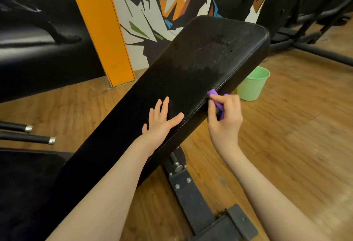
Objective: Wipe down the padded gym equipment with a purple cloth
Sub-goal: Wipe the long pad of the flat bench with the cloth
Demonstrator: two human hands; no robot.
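Single view, head-worn camera, wide-angle. Looks forward and steeply down along the person's own forearms, which enter from the bottom edge. Close range: the inclined black bench pad (191, 80) fills the frame centre, running from lower left to upper right. Wooden floor (286, 135) below and to the right; painted wall (152, 11) at top. Straight lines bow near the edges.

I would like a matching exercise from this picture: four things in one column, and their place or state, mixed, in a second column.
Things:
1. left hand
2. right hand
3. green bucket
4. purple cloth

Places or states:
a. stands on the wooden floor
b. lies flat on the bench pad
c. bunched against the pad's side edge
d. grips the cloth

Pairs: 1-b, 2-d, 3-a, 4-c
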